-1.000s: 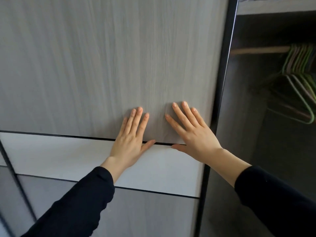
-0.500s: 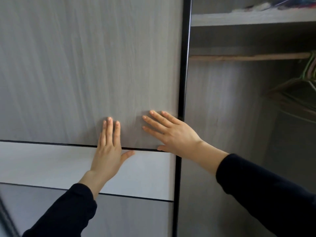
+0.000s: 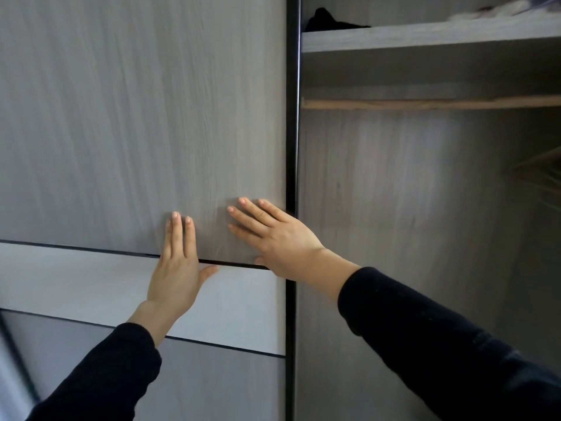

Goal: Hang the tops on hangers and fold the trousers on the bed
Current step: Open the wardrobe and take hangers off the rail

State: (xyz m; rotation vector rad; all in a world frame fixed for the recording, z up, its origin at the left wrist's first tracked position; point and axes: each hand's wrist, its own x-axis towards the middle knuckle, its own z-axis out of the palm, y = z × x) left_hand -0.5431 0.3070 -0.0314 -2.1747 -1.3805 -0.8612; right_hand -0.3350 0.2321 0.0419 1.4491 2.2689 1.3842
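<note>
A grey wood-grain sliding wardrobe door point(image 3: 136, 117) fills the left half of the view. My left hand point(image 3: 177, 268) presses flat on it with straight fingers, across the dark seam above the pale band. My right hand point(image 3: 273, 238) presses flat beside it, close to the door's black edge point(image 3: 292, 147). To the right the wardrobe stands open, showing a wooden hanging rail point(image 3: 425, 103). Blurred hangers point(image 3: 543, 174) show at the far right edge. No tops or trousers are in view.
Above the rail a shelf point(image 3: 425, 36) carries a dark garment point(image 3: 328, 21) and some pale fabric point(image 3: 510, 12). The wardrobe's inner back wall point(image 3: 409, 223) is bare grey wood. Both my arms wear black sleeves.
The door has slid left under both flat hands, uncovering more of the wardrobe, its rail and shelf. The hangers have shifted toward the right edge of the view.
</note>
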